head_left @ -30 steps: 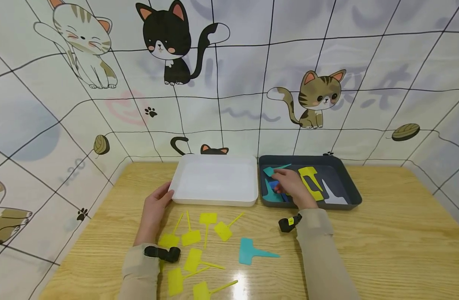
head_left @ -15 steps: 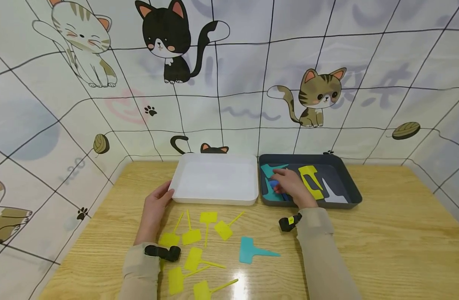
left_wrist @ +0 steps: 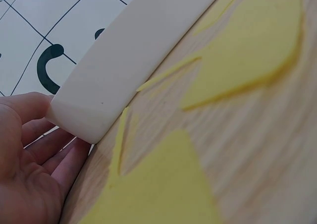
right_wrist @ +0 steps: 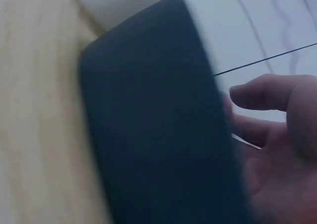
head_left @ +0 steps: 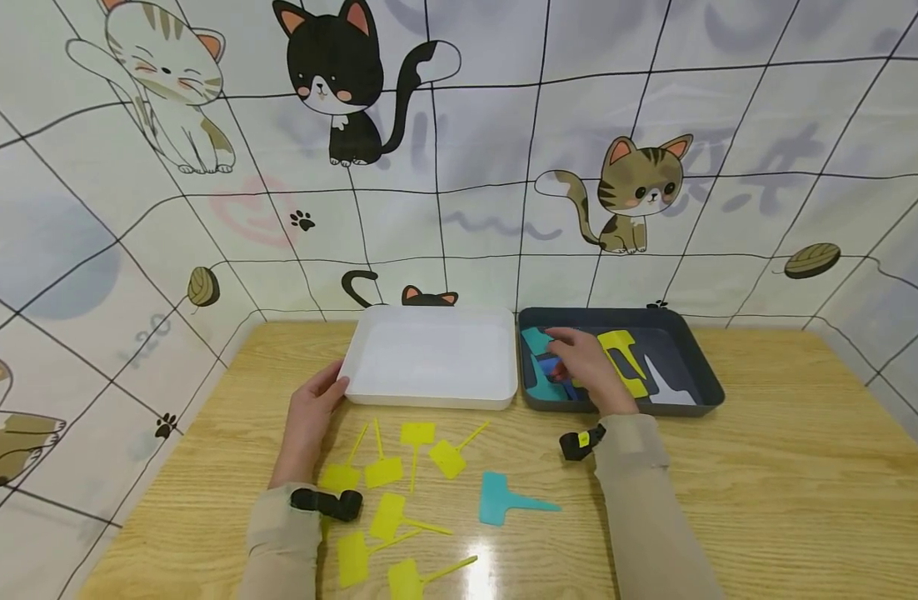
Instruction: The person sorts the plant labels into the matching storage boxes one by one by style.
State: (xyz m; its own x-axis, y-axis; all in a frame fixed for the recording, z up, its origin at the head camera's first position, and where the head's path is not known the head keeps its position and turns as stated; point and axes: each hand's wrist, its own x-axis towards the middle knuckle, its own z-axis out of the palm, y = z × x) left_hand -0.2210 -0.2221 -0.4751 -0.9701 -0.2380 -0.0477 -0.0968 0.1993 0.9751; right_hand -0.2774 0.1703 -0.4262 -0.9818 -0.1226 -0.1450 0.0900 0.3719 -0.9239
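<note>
Right hand [head_left: 588, 371] reaches into the dark tray [head_left: 672, 343], thumb and fingers apart, no grasp that I can see, index by a teal tag [head_left: 536, 337]. Left hand [head_left: 311, 417] grips the white tray [head_left: 429, 403] corner. I'd call it partway: mixed-colour tags [head_left: 667, 392] lie in the dark tray; yellow tags [head_left: 384, 472] plus one loose teal piece [head_left: 493, 498] remain on the surface [head_left: 804, 458].

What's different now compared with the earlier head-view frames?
The turquoise tag at the back left of the dark gray tray has slid slightly toward that corner. The right hand has lifted slightly; whether it still touches that tag is unclear. Unchanged: left hand at the white tray, yellow tags and lone turquoise tag on the table.
</note>
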